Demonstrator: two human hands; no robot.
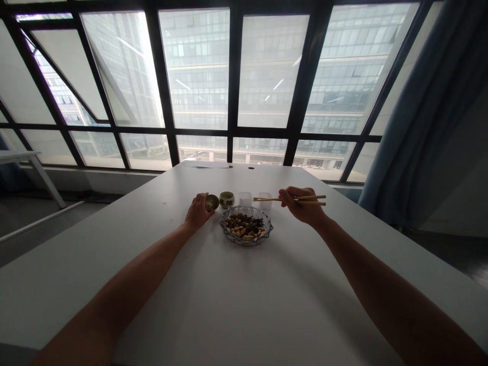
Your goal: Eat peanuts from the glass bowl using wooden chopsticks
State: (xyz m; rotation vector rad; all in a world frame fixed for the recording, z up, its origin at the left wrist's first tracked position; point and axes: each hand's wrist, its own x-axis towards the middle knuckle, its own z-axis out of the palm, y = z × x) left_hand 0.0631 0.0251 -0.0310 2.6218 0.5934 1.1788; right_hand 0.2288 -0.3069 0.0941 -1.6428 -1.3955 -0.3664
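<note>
My left hand point(197, 211) grips a small cup point(211, 203), tilted so that its opening faces me. Right of it stands a second small cup point(226, 199) with dark markings on its side. My right hand point(301, 203) holds a pair of wooden chopsticks point(269, 199), their tips pointing left, in front of a clear cup point(264, 204). Another clear cup point(245, 199) is left of that one. Nearer to me, between my hands, sits a scalloped glass bowl point(247, 242) of mixed nuts and dark seeds point(246, 225).
The long white table point(244, 295) reaches toward a wall of windows point(194, 68). Papers point(208, 164) lie at its far edge, near a dark round hole point(251, 168). A blue curtain point(412, 127) hangs on the right. Another white table point(17, 155) is at left.
</note>
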